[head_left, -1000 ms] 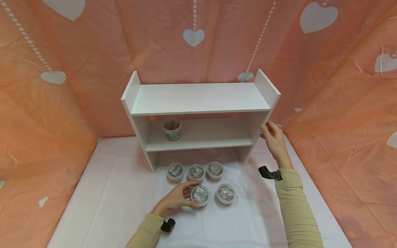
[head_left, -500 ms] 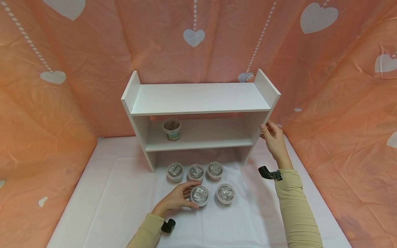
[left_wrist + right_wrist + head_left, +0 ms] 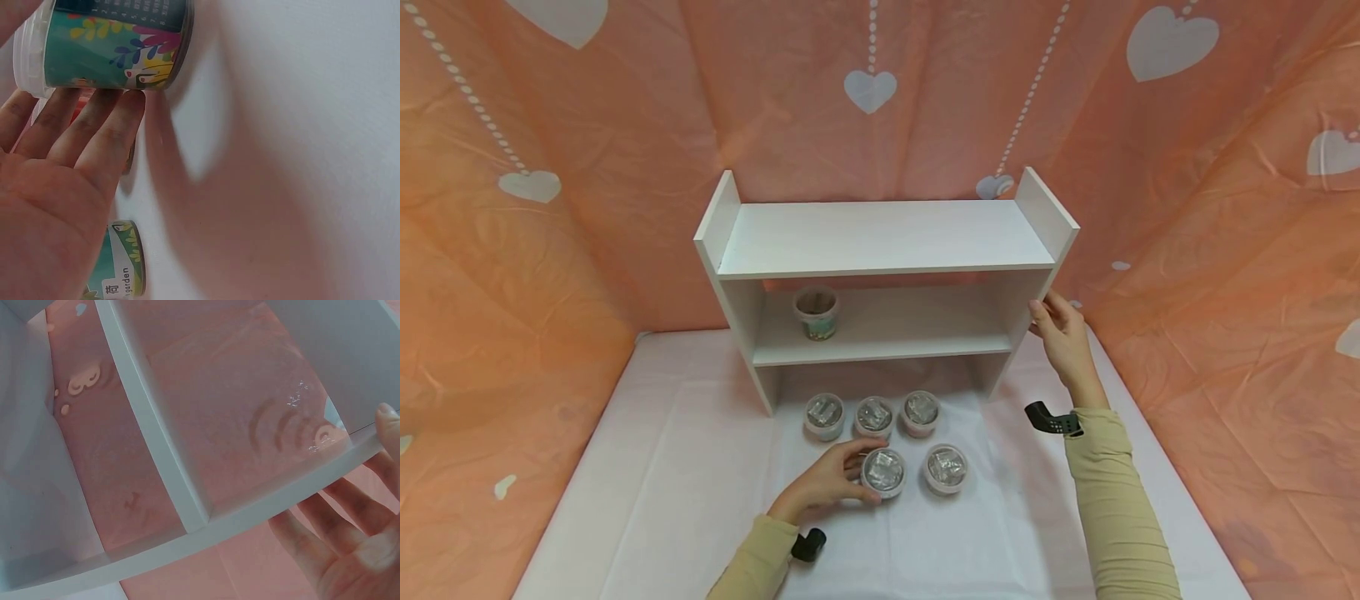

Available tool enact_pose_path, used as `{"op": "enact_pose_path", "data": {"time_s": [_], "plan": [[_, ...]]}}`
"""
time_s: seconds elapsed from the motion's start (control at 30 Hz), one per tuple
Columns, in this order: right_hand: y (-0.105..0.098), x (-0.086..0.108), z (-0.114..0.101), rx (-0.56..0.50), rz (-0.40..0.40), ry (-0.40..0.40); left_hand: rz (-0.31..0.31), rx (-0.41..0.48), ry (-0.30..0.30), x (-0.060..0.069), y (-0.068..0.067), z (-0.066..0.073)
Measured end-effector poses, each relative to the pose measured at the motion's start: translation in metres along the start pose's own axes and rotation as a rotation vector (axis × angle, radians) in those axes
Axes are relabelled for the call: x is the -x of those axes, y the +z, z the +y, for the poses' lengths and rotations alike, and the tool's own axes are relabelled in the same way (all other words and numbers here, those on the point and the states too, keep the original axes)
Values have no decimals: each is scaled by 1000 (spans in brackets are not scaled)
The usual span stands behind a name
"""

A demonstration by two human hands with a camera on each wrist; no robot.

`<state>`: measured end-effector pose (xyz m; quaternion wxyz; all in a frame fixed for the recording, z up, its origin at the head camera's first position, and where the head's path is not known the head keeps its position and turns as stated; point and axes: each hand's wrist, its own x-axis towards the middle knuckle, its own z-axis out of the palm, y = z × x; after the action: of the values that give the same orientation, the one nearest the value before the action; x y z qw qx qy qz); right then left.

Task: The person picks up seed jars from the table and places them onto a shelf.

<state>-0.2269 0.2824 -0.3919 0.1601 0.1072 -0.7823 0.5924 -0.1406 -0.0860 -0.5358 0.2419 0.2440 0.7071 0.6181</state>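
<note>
The left hand (image 3: 827, 482) is at a lidded tub (image 3: 883, 472) in the front row. In the left wrist view the fingers of this hand (image 3: 59, 169) lie along the green printed side of the tub (image 3: 112, 50), with part of the thumb across from them. Whether its base touches the cloth, I cannot tell. At the right side of the white shelf unit (image 3: 883, 237), the right hand (image 3: 1067, 346) grips the side panel, thumb in front. The right wrist view shows that hand (image 3: 350, 544) at the panel edge of the unit (image 3: 250, 517).
A tub without a visible lid (image 3: 816, 313) stands on the middle shelf, left side. Three lidded tubs, left (image 3: 824, 417), middle (image 3: 873, 417) and right (image 3: 920, 413), line up before the unit; another (image 3: 946, 469) is right of the left hand. A heart-patterned curtain (image 3: 790, 125) surrounds the white cloth (image 3: 700, 467).
</note>
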Motion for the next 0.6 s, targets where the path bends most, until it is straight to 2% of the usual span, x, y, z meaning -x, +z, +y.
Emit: {"op": "enact_pose_path", "data": {"time_s": [0.33, 0.5, 0.6], "plan": [[1, 1, 1, 4, 7, 0, 21, -11, 10, 1, -2, 3], [1, 1, -1, 8, 7, 7, 49, -74, -1, 3, -6, 12], [1, 1, -4, 7, 8, 10, 48, -80, -4, 5, -9, 19]]}}
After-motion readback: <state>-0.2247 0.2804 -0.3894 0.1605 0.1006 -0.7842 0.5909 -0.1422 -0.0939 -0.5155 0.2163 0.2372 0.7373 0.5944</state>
